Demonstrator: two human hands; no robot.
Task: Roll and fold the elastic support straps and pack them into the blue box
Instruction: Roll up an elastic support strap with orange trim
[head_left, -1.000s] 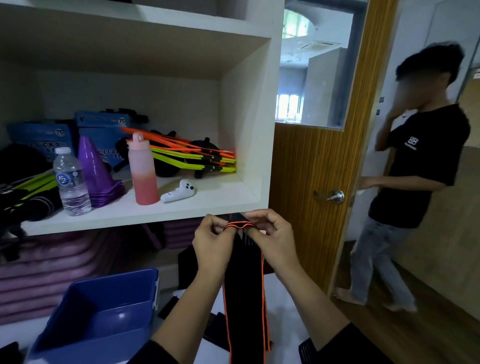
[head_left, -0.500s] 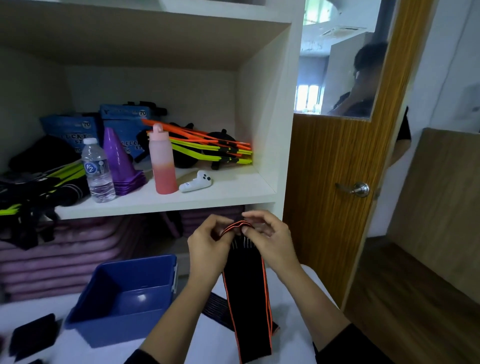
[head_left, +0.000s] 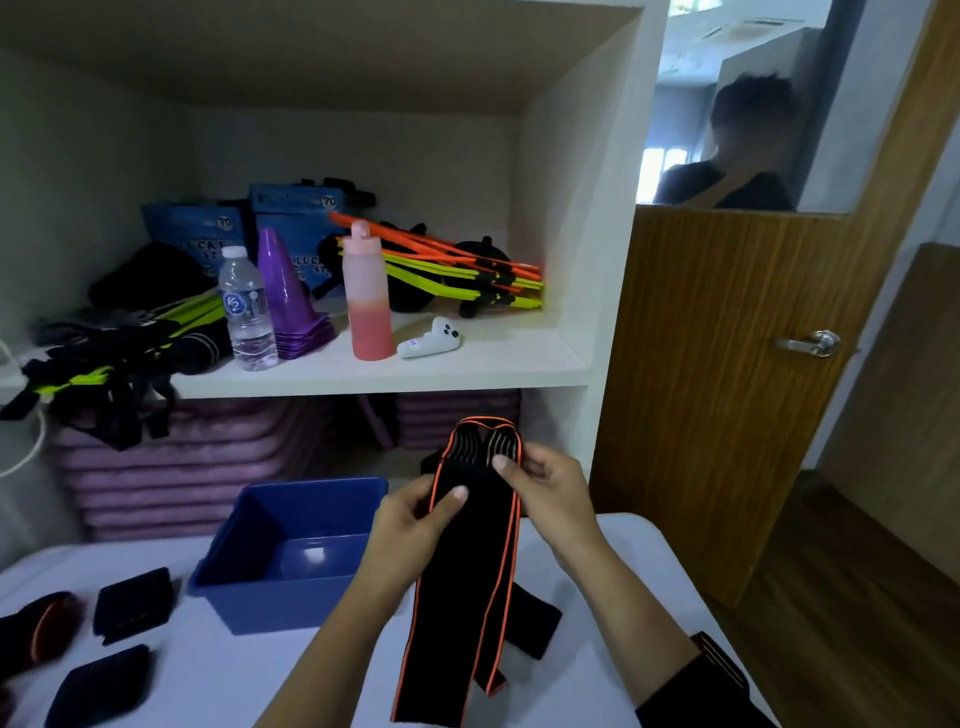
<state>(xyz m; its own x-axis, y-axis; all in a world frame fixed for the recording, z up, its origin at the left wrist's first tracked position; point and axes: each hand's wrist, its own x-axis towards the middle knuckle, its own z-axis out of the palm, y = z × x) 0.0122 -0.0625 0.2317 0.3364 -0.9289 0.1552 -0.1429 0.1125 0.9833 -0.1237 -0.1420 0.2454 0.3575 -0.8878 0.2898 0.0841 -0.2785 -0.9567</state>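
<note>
both hands are holding up the top end of a long black elastic strap with orange edging (head_left: 467, 571) over the white table (head_left: 628, 561). the left hand (head_left: 410, 525) is gripping its left edge and the right hand (head_left: 545, 488) is pinching the ribbed end, i'm guessing to square it up for rolling. the tail is hanging down onto the table. the open blue plastic box (head_left: 244, 540) is sitting just left of the left hand. some rolled black straps (head_left: 132, 603) are lying further left, and another flat black strap (head_left: 535, 623) is lying under the tail, which might snag.
</note>
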